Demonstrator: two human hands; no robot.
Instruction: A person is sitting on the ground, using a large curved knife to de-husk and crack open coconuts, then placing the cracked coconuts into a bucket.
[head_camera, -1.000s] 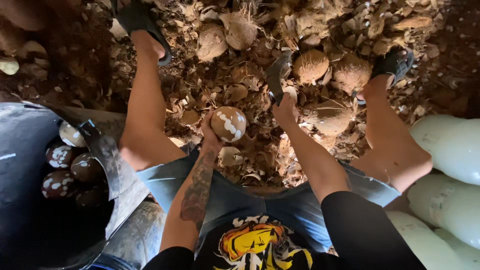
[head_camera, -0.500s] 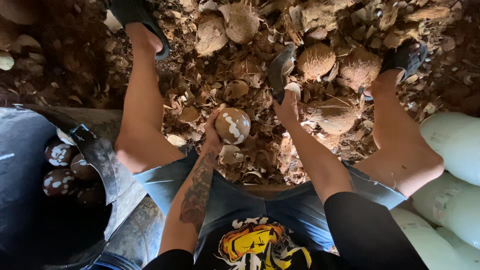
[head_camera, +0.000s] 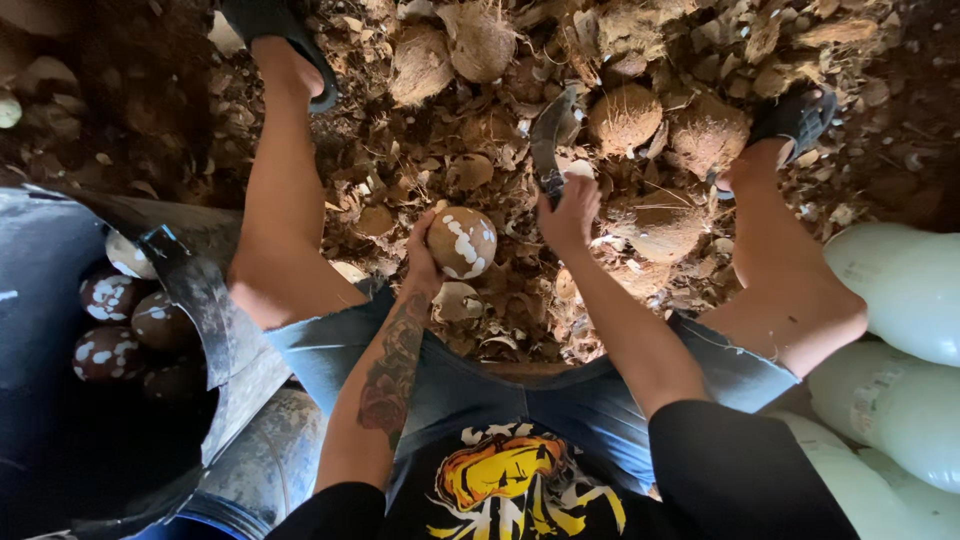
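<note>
- Left hand (head_camera: 420, 262) gripping a coconut (head_camera: 461, 242), held up between the knees; shell is brown with white patches where it has been pared.
- Right hand (head_camera: 570, 212) closed round the handle of a knife (head_camera: 549, 140), curved blade pointing up and away, just right of the coconut, not touching it.
- Step, as I judge it: paring the last brown skin off the coconut, blade lifted between cuts.
- Next move likely calls for bringing the blade back onto a brown patch, left hand turning the coconut to expose it; fingers sit near the cutting line, so slip risk.
- Ground ahead covered in husk scraps (head_camera: 500, 320), with unpeeled coconuts (head_camera: 626, 118) beyond the knife.
- Black tub (head_camera: 200, 300) at left holds several pared coconuts (head_camera: 108, 296).
- Pale green bottles (head_camera: 905, 290) at right, well apart from the hands.
</note>
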